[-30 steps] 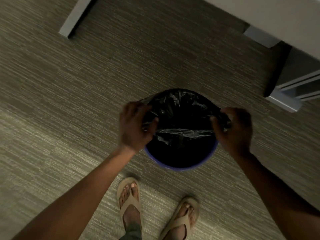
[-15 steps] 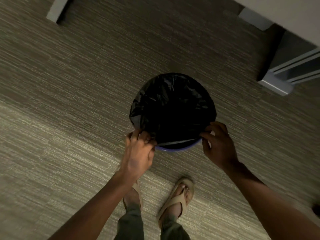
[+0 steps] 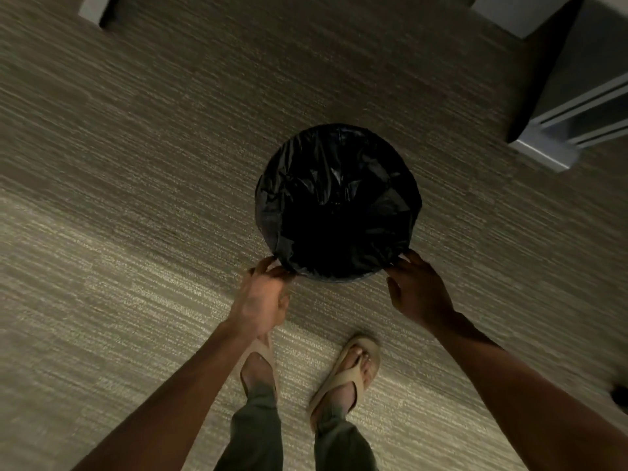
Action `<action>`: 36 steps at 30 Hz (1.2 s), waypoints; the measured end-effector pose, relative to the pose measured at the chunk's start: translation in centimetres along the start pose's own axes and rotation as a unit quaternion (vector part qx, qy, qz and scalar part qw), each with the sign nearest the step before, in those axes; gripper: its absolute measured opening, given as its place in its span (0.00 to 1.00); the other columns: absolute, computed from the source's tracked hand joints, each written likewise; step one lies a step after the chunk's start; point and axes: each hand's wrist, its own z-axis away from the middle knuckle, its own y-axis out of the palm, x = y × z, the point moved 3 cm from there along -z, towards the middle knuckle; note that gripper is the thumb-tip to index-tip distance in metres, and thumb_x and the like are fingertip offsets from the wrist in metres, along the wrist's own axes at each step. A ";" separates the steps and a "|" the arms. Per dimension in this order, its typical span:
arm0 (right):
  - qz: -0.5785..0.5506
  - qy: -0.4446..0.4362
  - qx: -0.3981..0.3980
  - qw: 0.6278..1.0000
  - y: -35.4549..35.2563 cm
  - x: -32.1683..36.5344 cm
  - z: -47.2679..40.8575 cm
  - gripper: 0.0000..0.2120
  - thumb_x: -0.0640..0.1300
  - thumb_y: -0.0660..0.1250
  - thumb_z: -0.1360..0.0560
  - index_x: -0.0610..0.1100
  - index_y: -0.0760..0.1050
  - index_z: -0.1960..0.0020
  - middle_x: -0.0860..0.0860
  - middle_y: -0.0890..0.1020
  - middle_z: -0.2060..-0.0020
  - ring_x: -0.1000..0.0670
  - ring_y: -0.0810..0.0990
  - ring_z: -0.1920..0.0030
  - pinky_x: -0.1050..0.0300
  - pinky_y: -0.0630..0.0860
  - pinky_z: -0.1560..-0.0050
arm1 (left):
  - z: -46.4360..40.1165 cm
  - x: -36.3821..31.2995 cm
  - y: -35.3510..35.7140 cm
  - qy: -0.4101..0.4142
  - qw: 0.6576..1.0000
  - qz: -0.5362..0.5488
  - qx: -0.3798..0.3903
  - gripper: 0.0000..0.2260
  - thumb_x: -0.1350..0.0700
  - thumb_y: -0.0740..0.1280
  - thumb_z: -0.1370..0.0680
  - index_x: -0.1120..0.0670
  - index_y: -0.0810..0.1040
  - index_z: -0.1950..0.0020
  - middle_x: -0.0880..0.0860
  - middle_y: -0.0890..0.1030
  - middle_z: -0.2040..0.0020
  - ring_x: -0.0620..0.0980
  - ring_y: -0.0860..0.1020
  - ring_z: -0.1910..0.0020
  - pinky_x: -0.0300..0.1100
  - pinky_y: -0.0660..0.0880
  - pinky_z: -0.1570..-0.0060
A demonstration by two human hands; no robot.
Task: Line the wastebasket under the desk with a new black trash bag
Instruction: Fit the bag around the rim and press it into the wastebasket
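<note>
A round wastebasket stands on the carpet, seen from above. A black trash bag lines its inside and is folded over the whole rim, so almost none of the basket's wall shows. My left hand pinches the bag's edge at the near left of the rim. My right hand has its fingertips on the bag's edge at the near right of the rim.
Grey-brown striped carpet spreads all round. A grey desk leg and panel stand at the upper right, another pale leg at the upper left. My feet in tan sandals are just behind the basket.
The bag's near edge, which lay across the opening with the blue rim showing, is now pulled down over the near rim. Both hands have dropped to the front of the basket.
</note>
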 end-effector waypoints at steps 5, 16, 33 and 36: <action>-0.305 0.328 -0.143 0.883 -1.5 -0.9 0.0 0.10 0.39 0.73 0.26 0.54 0.87 0.55 0.51 0.90 0.51 0.51 0.88 0.53 0.74 0.75 0.57 | -0.3 1.9 -2.1 -0.334 0.817 0.442 -0.164 0.16 0.65 0.66 0.26 0.45 0.84 0.61 0.49 0.86 0.63 0.53 0.81 0.61 0.43 0.76 0.62; -0.526 0.356 -0.087 0.767 -2.7 0.0 -6.3 0.27 0.62 0.59 0.16 0.46 0.73 0.25 0.44 0.79 0.30 0.42 0.79 0.31 0.39 0.77 0.32 | -8.4 2.4 -5.4 -0.281 0.743 0.602 -0.080 0.19 0.44 0.67 0.19 0.55 0.80 0.34 0.56 0.85 0.39 0.58 0.82 0.38 0.55 0.80 0.38; 0.396 0.008 0.300 0.868 -2.0 1.5 -13.3 0.34 0.61 0.45 0.16 0.49 0.41 0.15 0.41 0.45 0.15 0.38 0.40 0.16 0.33 0.34 0.19 | -14.1 -2.6 -5.8 0.086 0.916 -0.383 0.084 0.28 0.54 0.51 0.15 0.60 0.50 0.16 0.60 0.52 0.15 0.61 0.44 0.16 0.55 0.39 0.18; 0.430 0.008 0.317 0.845 -1.9 1.2 -13.6 0.36 0.63 0.46 0.17 0.50 0.44 0.15 0.40 0.44 0.15 0.36 0.39 0.16 0.30 0.34 0.20 | -15.1 -1.4 -6.7 0.040 0.896 -0.421 0.134 0.31 0.49 0.53 0.15 0.56 0.44 0.15 0.58 0.45 0.14 0.59 0.40 0.16 0.55 0.39 0.18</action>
